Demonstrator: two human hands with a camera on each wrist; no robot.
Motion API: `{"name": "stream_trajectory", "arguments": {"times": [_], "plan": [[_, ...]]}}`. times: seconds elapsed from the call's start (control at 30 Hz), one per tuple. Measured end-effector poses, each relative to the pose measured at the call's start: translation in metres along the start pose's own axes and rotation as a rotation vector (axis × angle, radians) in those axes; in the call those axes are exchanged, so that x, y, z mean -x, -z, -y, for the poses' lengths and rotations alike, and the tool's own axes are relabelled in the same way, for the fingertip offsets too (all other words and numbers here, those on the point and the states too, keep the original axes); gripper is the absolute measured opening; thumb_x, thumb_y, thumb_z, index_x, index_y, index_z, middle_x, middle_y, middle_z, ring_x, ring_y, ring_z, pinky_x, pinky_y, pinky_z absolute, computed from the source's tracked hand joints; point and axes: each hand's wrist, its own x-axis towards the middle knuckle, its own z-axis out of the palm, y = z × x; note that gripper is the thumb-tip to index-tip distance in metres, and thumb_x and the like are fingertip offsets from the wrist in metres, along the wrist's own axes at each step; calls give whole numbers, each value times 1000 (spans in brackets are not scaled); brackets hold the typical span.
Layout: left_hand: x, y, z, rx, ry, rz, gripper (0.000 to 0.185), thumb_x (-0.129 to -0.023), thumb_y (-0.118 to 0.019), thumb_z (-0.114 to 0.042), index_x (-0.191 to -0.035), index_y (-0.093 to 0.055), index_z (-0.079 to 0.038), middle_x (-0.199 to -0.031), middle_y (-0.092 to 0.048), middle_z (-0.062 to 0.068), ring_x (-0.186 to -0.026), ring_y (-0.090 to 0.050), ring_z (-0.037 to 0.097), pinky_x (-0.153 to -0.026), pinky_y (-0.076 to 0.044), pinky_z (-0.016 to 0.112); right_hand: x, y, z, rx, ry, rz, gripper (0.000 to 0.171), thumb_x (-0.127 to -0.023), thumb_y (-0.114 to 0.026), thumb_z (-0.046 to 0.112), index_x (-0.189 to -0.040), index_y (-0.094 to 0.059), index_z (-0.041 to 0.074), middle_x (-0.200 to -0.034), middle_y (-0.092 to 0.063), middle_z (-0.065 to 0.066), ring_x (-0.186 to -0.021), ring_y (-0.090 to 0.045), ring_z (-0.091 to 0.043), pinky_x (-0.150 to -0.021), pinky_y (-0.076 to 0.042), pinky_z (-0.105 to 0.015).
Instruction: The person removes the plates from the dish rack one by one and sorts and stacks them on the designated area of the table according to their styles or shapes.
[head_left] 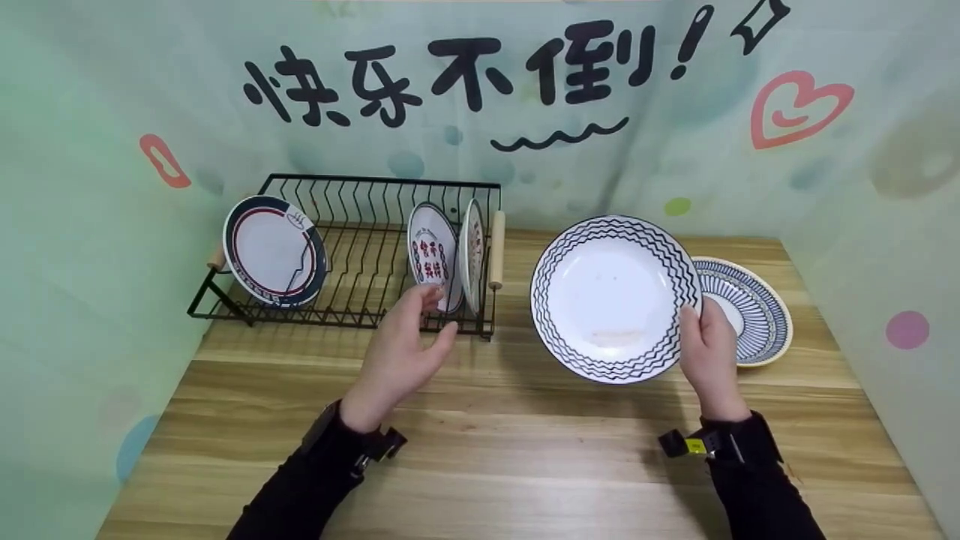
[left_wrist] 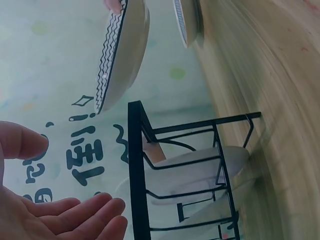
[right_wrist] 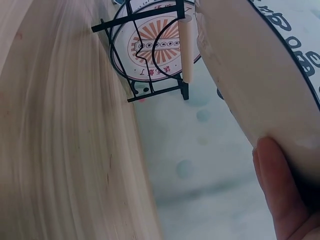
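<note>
In the head view, my right hand point(head_left: 709, 349) grips the right rim of a white plate point(head_left: 611, 292) with black zigzag lines, thumb on its face. The plate is raised above the table and tilted towards me; in the right wrist view fingers point(right_wrist: 275, 175) press its pale underside. My left hand point(head_left: 405, 352) holds nothing and hangs at the front of a black wire dish rack point(head_left: 352, 322), fingers loosely bent and thumb apart. Close to its fingertips, a plate with red characters point(head_left: 427, 247) stands in the rack, beside another plate point(head_left: 471, 259) seen nearly edge-on.
A dark-blue-rimmed plate point(head_left: 270, 251) leans at the rack's left end. On the right, a blue-patterned dish point(head_left: 750, 315) lies on the wooden table point(head_left: 480, 465), partly behind my right hand. The rack has a wooden handle point(head_left: 497, 251) on its right end. A printed backdrop point(head_left: 570, 172) rises behind.
</note>
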Motion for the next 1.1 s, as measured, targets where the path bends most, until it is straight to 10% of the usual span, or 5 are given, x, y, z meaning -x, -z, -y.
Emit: {"name": "stream_trajectory", "arguments": {"times": [1.1], "plan": [[-7, 18, 36, -232, 67, -105, 69, -92, -67, -28, -142, -38, 9, -139, -50, 26, -130, -45, 41, -115, -28, 52, -4, 37, -27, 61, -112, -38, 27, -101, -43, 8, -104, -62, -11, -90, -59, -13, -73, -50, -5, -63, -42, -15]]}}
